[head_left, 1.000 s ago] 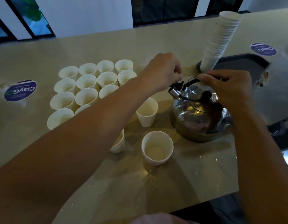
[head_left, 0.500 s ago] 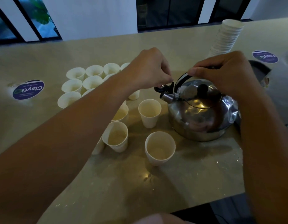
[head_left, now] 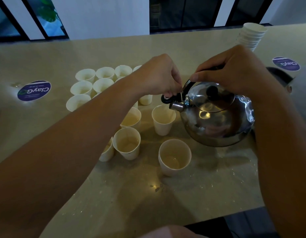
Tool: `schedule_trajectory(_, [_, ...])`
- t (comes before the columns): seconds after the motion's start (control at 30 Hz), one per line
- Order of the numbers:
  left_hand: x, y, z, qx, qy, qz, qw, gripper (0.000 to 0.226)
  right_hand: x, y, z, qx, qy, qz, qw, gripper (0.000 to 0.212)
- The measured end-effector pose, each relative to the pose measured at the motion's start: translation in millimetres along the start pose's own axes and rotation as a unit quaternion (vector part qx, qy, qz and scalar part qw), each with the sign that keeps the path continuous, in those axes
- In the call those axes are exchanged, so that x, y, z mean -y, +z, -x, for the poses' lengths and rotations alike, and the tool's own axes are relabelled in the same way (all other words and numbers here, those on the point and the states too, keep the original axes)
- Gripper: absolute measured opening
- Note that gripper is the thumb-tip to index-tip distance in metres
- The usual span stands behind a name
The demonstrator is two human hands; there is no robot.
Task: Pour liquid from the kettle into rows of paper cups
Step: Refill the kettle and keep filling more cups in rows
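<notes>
kettle (head_left: 215, 117) unmarked; round table stickers (head_left: 34, 91) read "clayg".

Bare counter (head_left: 191, 200) lies open across the lower centre of the frame. Paper cups (head_left: 100, 86) crowd the centre-left, three loose cups ringing the kettle (head_left: 217, 121) at centre-right. A cup stack (head_left: 250, 36) and dark tray (head_left: 277, 74) block the upper right; the upper-centre counter stands clear.
</notes>
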State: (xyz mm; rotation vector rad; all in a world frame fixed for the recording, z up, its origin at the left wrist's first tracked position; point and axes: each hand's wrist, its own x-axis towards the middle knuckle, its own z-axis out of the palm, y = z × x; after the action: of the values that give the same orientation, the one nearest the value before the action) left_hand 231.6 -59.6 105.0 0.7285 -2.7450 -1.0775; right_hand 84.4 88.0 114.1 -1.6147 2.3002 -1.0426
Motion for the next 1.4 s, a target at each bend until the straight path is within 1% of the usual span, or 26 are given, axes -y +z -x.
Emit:
schedule_trajectory(0.3, [2, -1, 0, 0.011, 0.002, 0.021, 1.0, 0.008, 1, -3, -5, 0.024, -0.01, 0.008, 1.0, 0.022])
schedule_trajectory(0.77, [2, 0, 0, 0.03, 0.0, 0.046, 0.998, 0.009, 3, -5, -4, 0.039, -0.002, 0.012, 0.999, 0.028])
schedule_trajectory(0.93, [2, 0, 0, 0.031, 0.007, 0.043, 0.999, 0.01, 5, -7, -3, 0.036, 0.001, 0.01, 0.999, 0.026])
schedule_trajectory(1.07, [-2, 1, -1, 0.013, 0.015, 0.042, 0.999, 0.008, -2, -5, 6, 0.002, 0.026, -0.03, 0.999, 0.027])
schedule_trajectory(1.2, [-10, 7, -5, -0.021, 0.026, 0.049, 0.998, 0.007, -15, -3, 21, -0.062, 0.062, -0.086, 0.992, 0.016])
schedule_trajectory(1.3, [-17, 16, -12, -0.048, 0.038, 0.032, 0.998, 0.007, -24, 0, 30, -0.116, 0.101, -0.122, 0.981, 0.022])
schedule_trajectory(1.4, [-24, 31, -19, -0.072, 0.052, 0.005, 0.996, 0.009, -35, 6, 36, -0.164, 0.123, -0.14, 0.969, 0.02])
